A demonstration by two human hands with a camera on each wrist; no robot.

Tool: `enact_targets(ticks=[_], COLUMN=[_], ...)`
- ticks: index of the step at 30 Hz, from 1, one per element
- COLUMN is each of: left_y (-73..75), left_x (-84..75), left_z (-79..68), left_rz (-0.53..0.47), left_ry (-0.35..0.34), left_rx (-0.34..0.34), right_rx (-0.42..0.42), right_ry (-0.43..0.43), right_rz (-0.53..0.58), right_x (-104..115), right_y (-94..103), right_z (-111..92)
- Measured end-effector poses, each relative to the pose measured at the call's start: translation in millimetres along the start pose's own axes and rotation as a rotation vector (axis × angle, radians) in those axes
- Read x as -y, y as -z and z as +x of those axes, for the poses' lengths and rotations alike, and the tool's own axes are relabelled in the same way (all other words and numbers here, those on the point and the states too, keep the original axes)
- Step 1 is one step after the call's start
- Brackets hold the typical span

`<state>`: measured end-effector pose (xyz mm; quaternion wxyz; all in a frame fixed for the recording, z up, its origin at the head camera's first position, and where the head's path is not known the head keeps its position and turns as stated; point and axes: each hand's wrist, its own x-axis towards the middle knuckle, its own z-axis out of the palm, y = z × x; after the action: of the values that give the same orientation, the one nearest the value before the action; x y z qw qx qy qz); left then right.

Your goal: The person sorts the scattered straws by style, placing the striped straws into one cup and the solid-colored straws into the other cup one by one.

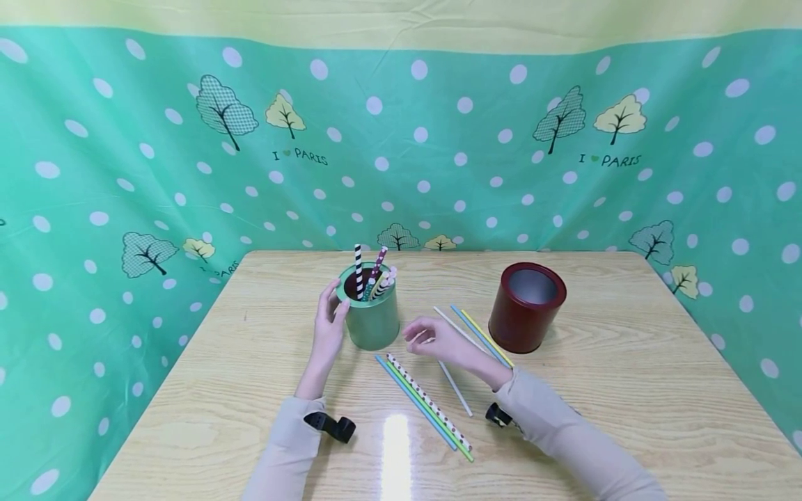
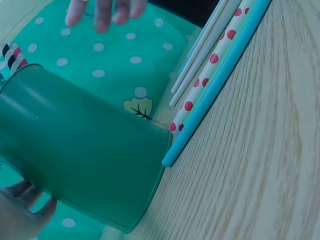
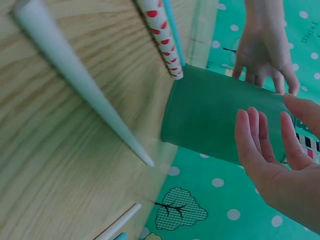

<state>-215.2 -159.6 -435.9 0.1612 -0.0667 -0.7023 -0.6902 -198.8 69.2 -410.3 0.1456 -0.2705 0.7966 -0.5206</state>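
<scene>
A green can [image 1: 372, 327] stands upright on the table with several patterned paper straws [image 1: 359, 273] leaning in it, one black-and-white striped, one purple with dots. My left hand [image 1: 328, 323] rests against the can's left side near the rim, its fingers spread on the wall in the right wrist view. Right of the can, my right hand [image 1: 435, 339] hovers with nothing in it, its fingers loosely bent. Near it lie a white straw with red dots [image 1: 426, 396], a blue straw [image 1: 413, 400], a green straw [image 1: 465, 452] and a plain white straw [image 1: 456, 390].
A dark red can [image 1: 526, 320] stands upright at the right of the wooden table [image 1: 626, 334]. Between it and my right forearm lie a yellow straw [image 1: 479, 330], another blue straw [image 1: 470, 323] and another white one [image 1: 447, 319]. Behind the table hangs a green dotted cloth [image 1: 401, 188].
</scene>
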Motion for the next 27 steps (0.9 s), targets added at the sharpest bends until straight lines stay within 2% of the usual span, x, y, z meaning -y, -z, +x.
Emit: enact_targets(ticks=[8, 20, 27], left_y=[-0.2, 0.1, -3.1], left_x=[-0.4, -1.8, -18.0], left_z=[0.0, -0.1, -4.2], left_rz=[0.002, 0.001, -0.003], left_ry=[0.003, 0.011, 0.022], left_rx=[-0.005, 0.004, 0.005], right_rx=[0.046, 0.140, 0.190], right_ry=[-0.014, 0.037, -0.013], right_rz=[-0.059, -0.122, -0.148], right_x=[-5.6, -15.4, -20.7], right_y=[-1.4, -8.0, -11.8], right_z=[-4.2, -7.5, -7.1])
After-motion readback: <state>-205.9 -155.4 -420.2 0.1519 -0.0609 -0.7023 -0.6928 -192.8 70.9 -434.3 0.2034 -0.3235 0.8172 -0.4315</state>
